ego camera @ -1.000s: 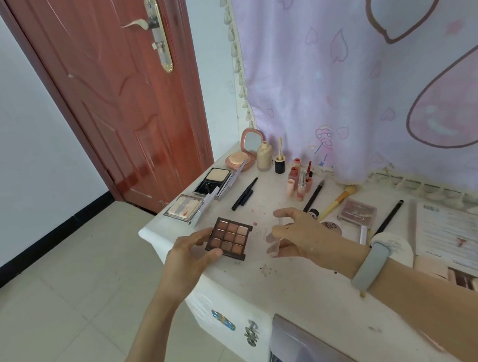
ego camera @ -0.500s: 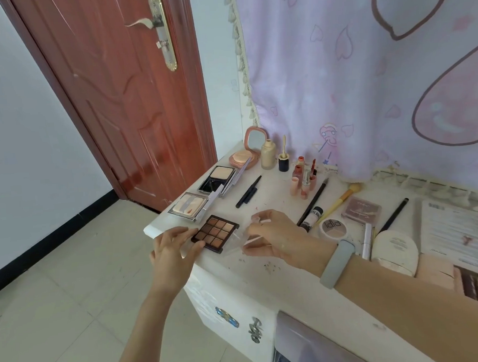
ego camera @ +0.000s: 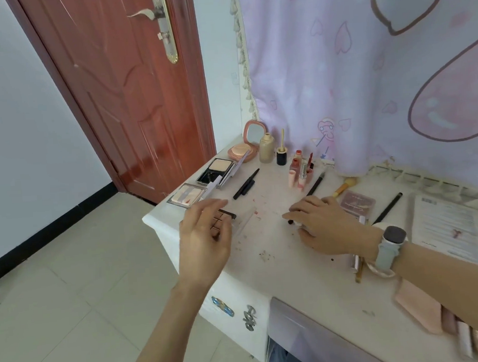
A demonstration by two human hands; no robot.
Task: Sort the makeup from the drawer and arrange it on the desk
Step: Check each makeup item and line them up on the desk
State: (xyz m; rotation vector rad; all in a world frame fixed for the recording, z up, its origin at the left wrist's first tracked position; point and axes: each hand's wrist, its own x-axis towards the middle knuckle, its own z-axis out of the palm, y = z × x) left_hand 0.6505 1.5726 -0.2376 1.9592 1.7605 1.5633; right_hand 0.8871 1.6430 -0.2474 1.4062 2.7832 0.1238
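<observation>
Left hand relaxed, fingers apart, above eyeshadow palette; right hand at 3 o'clock, curled over small tube.

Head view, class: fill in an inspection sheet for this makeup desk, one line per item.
Surface: white desk, smeared with pink and brown specks.
Job's things: eyeshadow palette mostly hidden under the left hand; round pink compact open; foundation bottle upright; lip tubes standing clustered; black pencil lying flat.
Clutter: printed sheet at the right.
Grippers: left hand relaxed above the palette; right hand over a small item, grip unclear.
Cables: nothing seen.
Surroundings: red door, pink heart curtain, tiled floor.
</observation>
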